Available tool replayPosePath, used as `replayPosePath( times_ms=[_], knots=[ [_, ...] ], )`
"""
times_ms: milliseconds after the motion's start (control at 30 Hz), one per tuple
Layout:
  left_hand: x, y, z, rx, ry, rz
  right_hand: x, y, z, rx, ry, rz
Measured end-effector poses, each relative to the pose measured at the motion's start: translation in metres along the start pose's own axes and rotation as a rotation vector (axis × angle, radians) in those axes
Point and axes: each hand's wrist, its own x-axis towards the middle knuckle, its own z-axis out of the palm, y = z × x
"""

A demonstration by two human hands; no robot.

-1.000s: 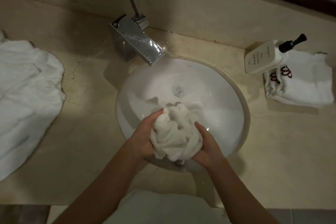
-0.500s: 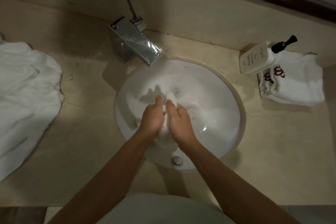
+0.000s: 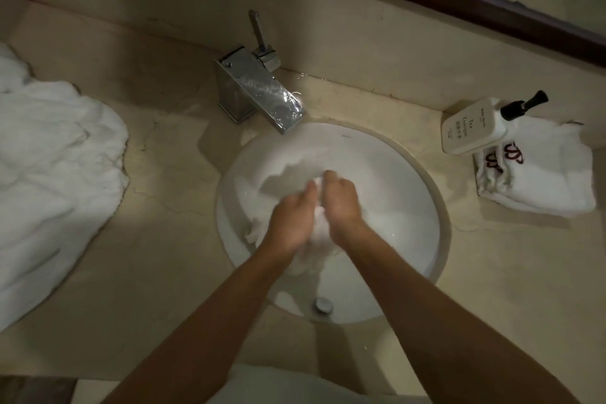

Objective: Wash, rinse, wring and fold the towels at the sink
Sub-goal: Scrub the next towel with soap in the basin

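Note:
A bunched white wet towel (image 3: 313,244) lies in the round white sink basin (image 3: 410,180), mostly covered by my hands. My left hand (image 3: 290,221) and my right hand (image 3: 342,203) sit side by side on top of it, fingers curled down into the cloth and squeezing it. Only folds of towel show between and below the hands. The chrome faucet (image 3: 262,92) stands at the back left of the basin; no stream of water shows.
A large crumpled white towel (image 3: 49,180) lies on the beige counter at the left. At the right a folded white towel with red embroidery (image 3: 541,177) lies under a tipped white pump bottle (image 3: 475,128). A wall and dark mirror frame run behind.
One second ago both hands held the bunched towel up at the basin's front. They have since pushed it down into the basin and closed over it, staying close together.

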Motion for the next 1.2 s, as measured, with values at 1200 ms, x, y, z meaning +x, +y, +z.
replayPosePath(
  times_ms=[1200],
  knots=[
    [0.007,0.005,-0.008,0.139,0.020,0.028,-0.011,0.022,0.006,0.011,-0.057,-0.134]
  ],
)
